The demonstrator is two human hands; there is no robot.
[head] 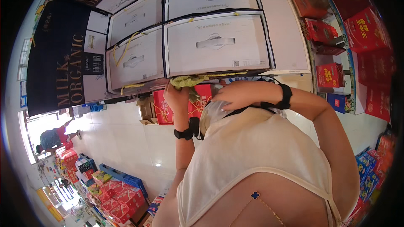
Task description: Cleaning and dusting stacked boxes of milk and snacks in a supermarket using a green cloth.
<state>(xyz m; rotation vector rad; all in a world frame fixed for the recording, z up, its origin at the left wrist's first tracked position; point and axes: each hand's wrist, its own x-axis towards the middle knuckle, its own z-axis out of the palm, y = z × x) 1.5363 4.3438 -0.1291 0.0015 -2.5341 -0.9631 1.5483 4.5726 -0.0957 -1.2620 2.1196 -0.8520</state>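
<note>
My left hand (177, 98) grips a crumpled yellow-green cloth (188, 82) at the front edge of a stack of milk cartons. The cloth touches the lower edge of the nearest white carton (217, 39), which has a handle cutout on top and a yellow cord along its front. My right hand (235, 94) is held in front of my waist, palm toward me, with nothing visible in it. Its fingertips are close to a sheer whitish fabric (214, 108) and a black strap. Below the cloth, red gift boxes (163, 108) with gold cords are partly hidden by my left hand.
Dark milk cartons (58, 56) rise at the left of the stack. Shelving at the right holds red gift boxes (329, 75) and a blue box (338, 102). Red cartons (121, 197) are piled by a blue pallet (126, 178) at lower left. A person (53, 138) is bent over near the doorway.
</note>
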